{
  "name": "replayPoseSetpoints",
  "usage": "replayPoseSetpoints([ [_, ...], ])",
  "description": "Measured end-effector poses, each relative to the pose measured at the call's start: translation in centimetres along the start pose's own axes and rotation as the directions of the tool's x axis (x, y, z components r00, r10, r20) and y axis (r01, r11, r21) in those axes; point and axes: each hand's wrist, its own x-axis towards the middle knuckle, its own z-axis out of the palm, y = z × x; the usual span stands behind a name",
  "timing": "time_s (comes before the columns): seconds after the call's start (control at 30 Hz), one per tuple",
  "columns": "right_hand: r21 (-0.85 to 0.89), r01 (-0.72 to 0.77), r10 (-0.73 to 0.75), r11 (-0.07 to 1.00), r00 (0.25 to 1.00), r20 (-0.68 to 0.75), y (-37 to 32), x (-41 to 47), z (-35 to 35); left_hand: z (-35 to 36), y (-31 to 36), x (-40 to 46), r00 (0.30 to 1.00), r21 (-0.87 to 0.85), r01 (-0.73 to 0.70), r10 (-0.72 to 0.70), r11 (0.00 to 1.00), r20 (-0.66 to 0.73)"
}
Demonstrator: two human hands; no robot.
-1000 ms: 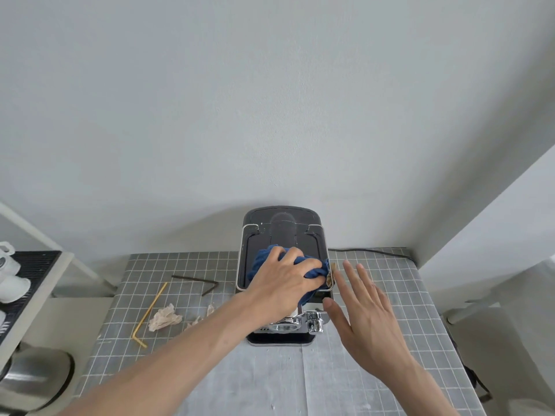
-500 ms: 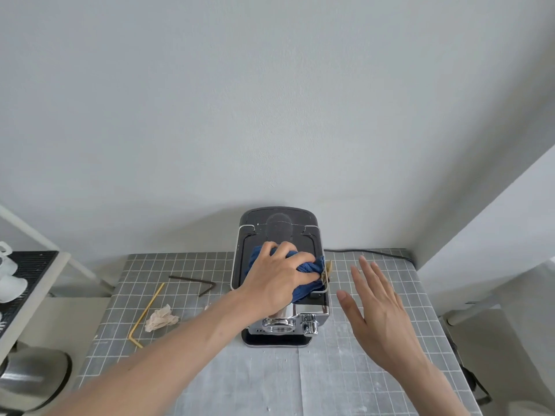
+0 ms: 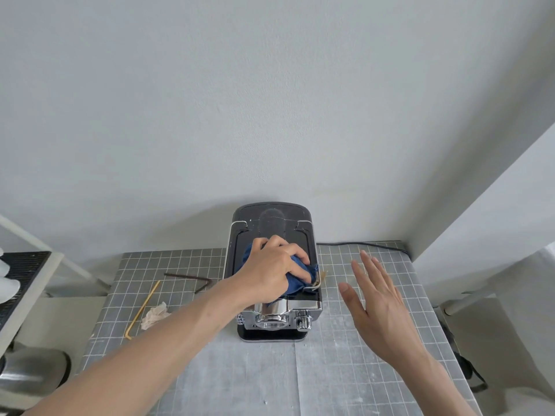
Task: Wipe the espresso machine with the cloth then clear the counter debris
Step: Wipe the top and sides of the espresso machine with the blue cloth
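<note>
A black and chrome espresso machine (image 3: 271, 223) stands at the back of the grey tiled counter (image 3: 375, 349), against the wall. My left hand (image 3: 274, 270) presses a bunched blue cloth (image 3: 295, 285) onto the machine's flat top, near its front right corner. My right hand (image 3: 378, 307) hovers flat and open above the counter, just right of the machine, holding nothing. On the counter left of the machine lie a crumpled tissue (image 3: 154, 313), a bent yellow straw (image 3: 142, 309) and a bent dark straw (image 3: 189, 277).
A black power cord (image 3: 363, 244) runs along the back edge to the right. A white shelf unit (image 3: 21, 283) with a black mat and white cups stands at the left, a steel pot (image 3: 30, 370) below it. A white wall corner juts in at right.
My left hand has slid the cloth a little back and left on the machine's top. My right hand has drawn away from the machine's side, further right.
</note>
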Motion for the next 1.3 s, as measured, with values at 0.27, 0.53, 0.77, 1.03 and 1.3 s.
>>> replayPoseSetpoints([
  [0.27,0.04,0.025,-0.025,0.999,1.0,0.006,-1.0,0.9,0.0,1.7,-1.6,-2.0,0.982,0.358,-0.013,0.079,0.933,-0.17],
  [0.53,-0.009,0.143,-0.143,0.99,0.989,0.034,-2.9,1.7,0.8,0.5,-2.0,-0.2,0.956,0.276,0.291,-0.27,0.916,-0.111],
  [0.77,-0.091,0.208,-0.202,0.974,0.977,0.069,-4.2,4.3,2.7,3.1,3.0,-6.1,0.942,0.263,0.309,-0.258,0.914,-0.213],
  [1.03,-0.197,0.237,-0.232,0.951,0.971,0.05,-3.6,4.9,3.4,4.3,4.3,-6.9,0.927,0.238,0.355,-0.307,0.904,-0.215],
  [1.3,-0.185,0.221,-0.207,0.958,0.974,0.092,-3.6,4.9,3.2,-0.2,-0.8,0.5,0.879,0.188,0.477,-0.463,0.859,-0.116],
])
